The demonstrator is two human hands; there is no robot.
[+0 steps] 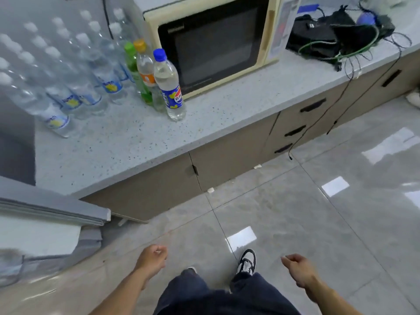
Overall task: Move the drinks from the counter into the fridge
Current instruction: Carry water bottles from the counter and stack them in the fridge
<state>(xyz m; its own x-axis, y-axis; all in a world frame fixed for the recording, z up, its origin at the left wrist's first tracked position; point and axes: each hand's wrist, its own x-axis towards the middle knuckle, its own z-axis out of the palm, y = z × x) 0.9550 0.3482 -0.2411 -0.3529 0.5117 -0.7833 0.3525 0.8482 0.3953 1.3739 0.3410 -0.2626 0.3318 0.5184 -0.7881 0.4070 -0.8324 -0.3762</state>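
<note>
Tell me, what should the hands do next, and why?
Probably reach the right hand up to the blue-capped bottle. Both it and the left hand hang empty near the floor, while that bottle stands nearest the counter edge, in front of the orange-capped bottle and green-capped bottle, so it looks easiest to grab first.

I see a wide bare stretch of the speckled grey stone table (pixel 127 151) along its near edge, open to a hand from the floor side. Far left, a dense block of clear white-capped water bottles (pixel 75 87) closes that corner. Just right of it a blue-capped clear bottle (pixel 169 87) stands nearest, with an orange-capped bottle (pixel 145 69) and a green bottle (pixel 134 67) close behind. The cream microwave oven (pixel 216 42) walls off the far side, near those three. Far right, tangled black cables (pixel 341 39) clutter the top. Near left, a grey door edge (pixel 56 210) juts out.
</note>
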